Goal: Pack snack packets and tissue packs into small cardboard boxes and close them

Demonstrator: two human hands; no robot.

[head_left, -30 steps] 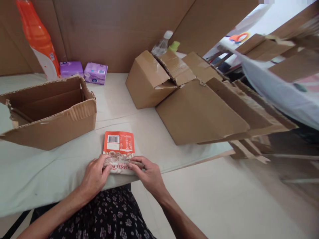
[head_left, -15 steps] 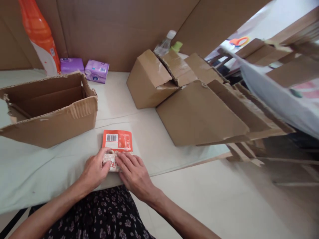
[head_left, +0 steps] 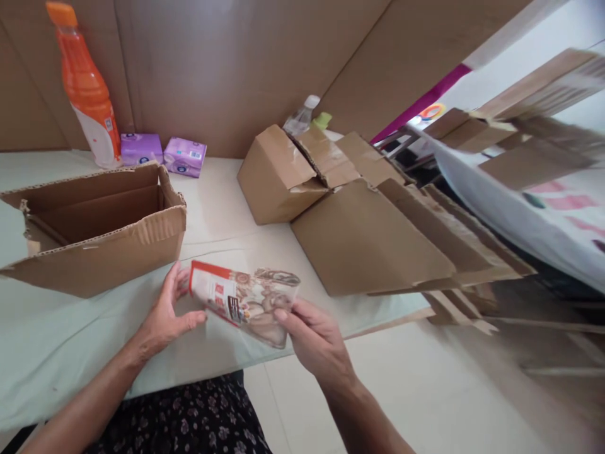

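A printed food packet (head_left: 246,299), red at one end with white and brown pictures, is tilted above the table's front part. My right hand (head_left: 314,331) pinches its right end between thumb and fingers. At the packet's left end my left hand (head_left: 167,312) is open, thumb and fingers spread; whether a fingertip touches the packet I cannot tell. Just beyond my left hand stands an open-topped cardboard box (head_left: 127,236).
Two purple tissue packs (head_left: 185,156) and an orange drink bottle (head_left: 92,91) stand by the cardboard wall. Right of centre are more cardboard boxes (head_left: 368,243), a clear bottle (head_left: 302,116) behind them. The cloth-covered table (head_left: 212,224) ends near my lap.
The packet has been lifted and turned, showing its pictured side. My left hand has let go and opened; my right hand has moved right with the packet's end. The view has shifted slightly.
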